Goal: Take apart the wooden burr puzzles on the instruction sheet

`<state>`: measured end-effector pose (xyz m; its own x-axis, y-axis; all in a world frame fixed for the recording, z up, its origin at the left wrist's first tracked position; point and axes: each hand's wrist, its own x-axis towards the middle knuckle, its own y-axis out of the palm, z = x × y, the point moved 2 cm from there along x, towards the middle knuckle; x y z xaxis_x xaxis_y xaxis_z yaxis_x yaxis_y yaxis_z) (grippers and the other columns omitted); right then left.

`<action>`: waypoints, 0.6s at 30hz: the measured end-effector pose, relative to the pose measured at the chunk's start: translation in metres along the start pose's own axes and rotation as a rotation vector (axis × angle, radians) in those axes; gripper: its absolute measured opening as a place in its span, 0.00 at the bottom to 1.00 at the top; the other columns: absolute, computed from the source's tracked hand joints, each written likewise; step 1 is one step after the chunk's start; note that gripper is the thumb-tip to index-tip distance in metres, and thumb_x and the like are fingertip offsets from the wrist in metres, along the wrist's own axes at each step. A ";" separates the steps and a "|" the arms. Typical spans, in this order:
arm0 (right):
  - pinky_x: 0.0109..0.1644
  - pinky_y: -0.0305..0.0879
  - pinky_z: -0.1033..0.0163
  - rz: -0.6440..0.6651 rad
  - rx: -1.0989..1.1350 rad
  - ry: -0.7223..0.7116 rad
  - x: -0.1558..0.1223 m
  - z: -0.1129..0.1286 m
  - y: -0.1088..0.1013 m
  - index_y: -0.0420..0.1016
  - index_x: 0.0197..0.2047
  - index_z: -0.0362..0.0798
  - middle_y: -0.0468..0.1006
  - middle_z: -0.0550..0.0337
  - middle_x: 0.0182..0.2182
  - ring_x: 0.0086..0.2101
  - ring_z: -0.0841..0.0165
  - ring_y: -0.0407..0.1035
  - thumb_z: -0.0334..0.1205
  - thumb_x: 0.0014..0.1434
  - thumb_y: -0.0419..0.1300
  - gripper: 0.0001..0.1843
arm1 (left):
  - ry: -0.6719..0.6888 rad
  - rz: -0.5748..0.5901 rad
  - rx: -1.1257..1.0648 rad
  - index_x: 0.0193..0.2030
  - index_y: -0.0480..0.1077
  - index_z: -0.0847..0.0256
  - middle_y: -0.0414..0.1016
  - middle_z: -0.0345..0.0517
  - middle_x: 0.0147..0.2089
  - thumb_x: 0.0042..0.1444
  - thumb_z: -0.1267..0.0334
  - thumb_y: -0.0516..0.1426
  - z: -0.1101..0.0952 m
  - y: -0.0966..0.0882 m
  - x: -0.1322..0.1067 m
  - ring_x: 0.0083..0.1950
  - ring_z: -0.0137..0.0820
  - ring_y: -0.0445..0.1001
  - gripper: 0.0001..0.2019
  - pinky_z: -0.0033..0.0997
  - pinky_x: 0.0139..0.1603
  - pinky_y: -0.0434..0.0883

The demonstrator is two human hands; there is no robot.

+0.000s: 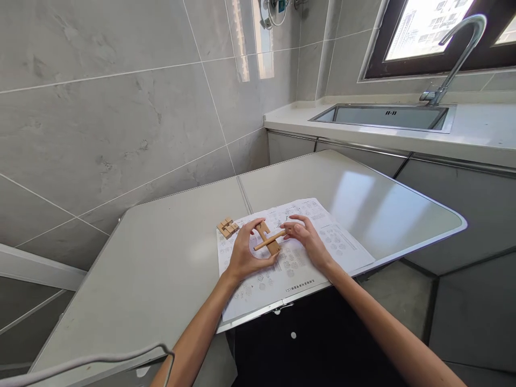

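Observation:
My left hand [246,251] grips a flat wooden puzzle piece [273,248] by its two ends, thumb at the near end and fingers at the far end. Across this piece lies a round wooden stick [267,241], its left end free. The stick's right end is pinched in the fingertips of my right hand [303,236]. Both hands are above a printed instruction sheet [258,298] with small line drawings. Left of my left hand, several small wooden blocks [228,228] sit grouped at the sheet's far left corner.
The sheet lies on a pale folding table [173,258] with a seam across it. A grey tiled wall [121,123] borders the table's far left side. Beyond the table is a counter with a sink [387,115] and a faucet [459,59]. A cable [100,359] crosses the lower left.

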<state>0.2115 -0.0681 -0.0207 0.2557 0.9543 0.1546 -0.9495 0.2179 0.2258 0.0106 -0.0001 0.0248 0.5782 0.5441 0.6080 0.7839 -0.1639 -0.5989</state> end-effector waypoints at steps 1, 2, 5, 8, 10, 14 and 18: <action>0.60 0.71 0.44 -0.073 -0.061 -0.031 0.001 -0.001 -0.001 0.63 0.60 0.52 0.79 0.48 0.54 0.51 0.55 0.76 0.59 0.67 0.60 0.27 | -0.027 -0.018 -0.002 0.69 0.60 0.54 0.72 0.54 0.65 0.47 0.59 0.71 0.001 -0.001 0.000 0.61 0.47 0.74 0.43 0.47 0.55 0.74; 0.60 0.71 0.44 -0.132 -0.144 -0.057 0.001 -0.003 -0.002 0.64 0.60 0.52 0.78 0.47 0.55 0.52 0.55 0.76 0.59 0.65 0.63 0.29 | -0.056 -0.032 -0.005 0.68 0.60 0.54 0.72 0.54 0.65 0.47 0.60 0.71 0.002 -0.001 0.000 0.60 0.47 0.74 0.42 0.47 0.55 0.74; 0.60 0.71 0.43 -0.185 -0.449 -0.109 -0.001 -0.008 0.000 0.66 0.61 0.52 0.76 0.47 0.58 0.53 0.52 0.74 0.58 0.57 0.71 0.36 | -0.134 -0.056 -0.014 0.67 0.61 0.55 0.74 0.53 0.63 0.46 0.60 0.71 0.004 -0.001 0.000 0.58 0.45 0.75 0.41 0.46 0.55 0.74; 0.61 0.69 0.42 -0.114 -0.659 -0.167 -0.003 -0.012 0.004 0.66 0.63 0.52 0.75 0.48 0.60 0.55 0.51 0.72 0.56 0.56 0.71 0.37 | -0.182 -0.076 -0.034 0.67 0.61 0.55 0.74 0.53 0.63 0.48 0.59 0.71 0.007 0.000 0.000 0.58 0.44 0.75 0.40 0.46 0.55 0.74; 0.63 0.68 0.41 -0.072 -0.734 -0.210 -0.004 -0.014 0.006 0.66 0.64 0.52 0.75 0.48 0.60 0.58 0.50 0.70 0.54 0.57 0.71 0.36 | -0.207 -0.083 -0.053 0.68 0.61 0.55 0.74 0.53 0.64 0.49 0.59 0.71 0.008 0.001 0.000 0.58 0.44 0.75 0.40 0.45 0.56 0.73; 0.66 0.63 0.37 -0.007 -0.832 -0.284 -0.004 -0.016 0.007 0.67 0.64 0.52 0.74 0.46 0.60 0.60 0.47 0.67 0.51 0.56 0.70 0.35 | -0.249 -0.083 -0.064 0.67 0.61 0.55 0.74 0.52 0.64 0.49 0.58 0.71 0.011 0.002 -0.001 0.57 0.42 0.75 0.40 0.45 0.55 0.73; 0.66 0.60 0.34 0.034 -0.893 -0.319 -0.002 -0.017 0.009 0.68 0.62 0.51 0.74 0.44 0.61 0.61 0.45 0.66 0.48 0.56 0.70 0.33 | -0.270 -0.058 -0.064 0.67 0.62 0.54 0.75 0.51 0.63 0.49 0.57 0.71 0.012 0.004 -0.002 0.54 0.41 0.75 0.40 0.45 0.55 0.73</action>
<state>0.1990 -0.0646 -0.0358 0.1377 0.8908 0.4330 -0.7116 0.3931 -0.5824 0.0099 0.0078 0.0155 0.4572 0.7525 0.4740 0.8317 -0.1730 -0.5275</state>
